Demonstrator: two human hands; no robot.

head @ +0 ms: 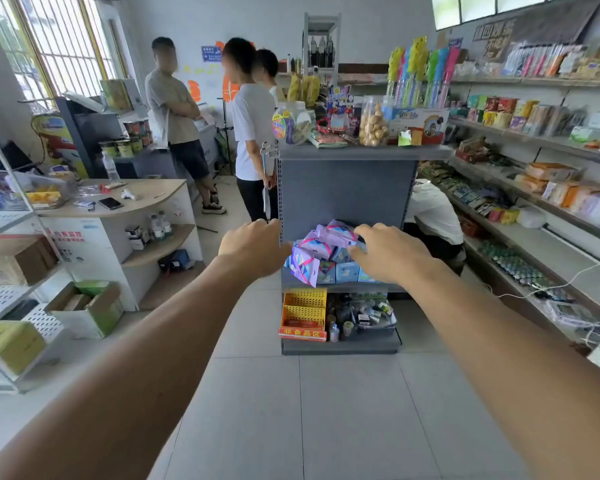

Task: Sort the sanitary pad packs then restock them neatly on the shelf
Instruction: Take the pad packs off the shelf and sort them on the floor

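Both forearms stretch out over the tiled floor [326,410] toward the grey shelf [340,285]. The left hand [253,249] is at the shelf's left edge, fingers bent downward; whether it grips anything cannot be told, since the fingertips are hidden behind the knuckles. The right hand [388,252] hangs over the heap with fingers loosely spread, touching or nearly touching the top purple pack [338,235], holding nothing that can be seen.

The packs lie on the middle tier: purple ones tumbled crookedly on top, one tilted pack [303,266] hanging over the front lip, blue packs [347,271] upright in a row beneath.

The step looks like the first grab of the sorting. Best to lift the loose purple packs off first, starting with the overhanging one, which seems likeliest to drop. The wrappers look soft and slippery, so a flat pinch across the wide faces should hold better than a squeeze. Keep purple together and leave the blue row undisturbed.

Below sits a yellow basket [303,308]; behind, people [253,133] stand by the counter [132,199]
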